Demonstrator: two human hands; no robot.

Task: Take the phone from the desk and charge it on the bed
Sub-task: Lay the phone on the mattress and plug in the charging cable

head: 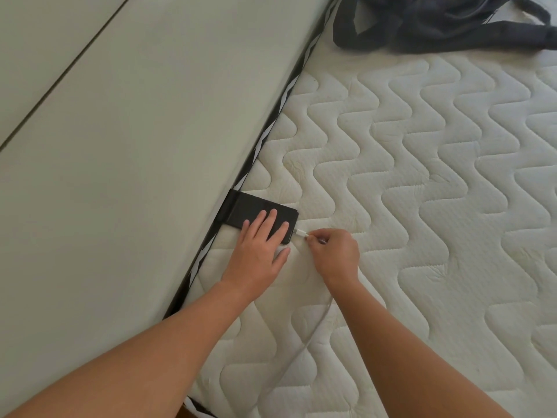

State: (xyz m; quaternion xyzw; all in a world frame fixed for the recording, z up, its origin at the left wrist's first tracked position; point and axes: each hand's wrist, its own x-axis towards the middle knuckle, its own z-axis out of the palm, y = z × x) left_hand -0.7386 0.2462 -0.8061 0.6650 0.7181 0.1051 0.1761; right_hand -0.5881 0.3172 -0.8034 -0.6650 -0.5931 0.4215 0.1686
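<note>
A black phone lies flat on the white quilted mattress, its far end against the wall. My left hand presses flat on the phone with the fingers spread. My right hand pinches the white plug of the charging cable at the phone's near end. The plug touches the phone's edge; I cannot tell whether it is fully seated. The white cable trails back across the mattress under my right forearm.
A pale wall runs along the left side of the mattress, with a dark striped mattress edge between them. A dark garment lies crumpled at the far end of the bed.
</note>
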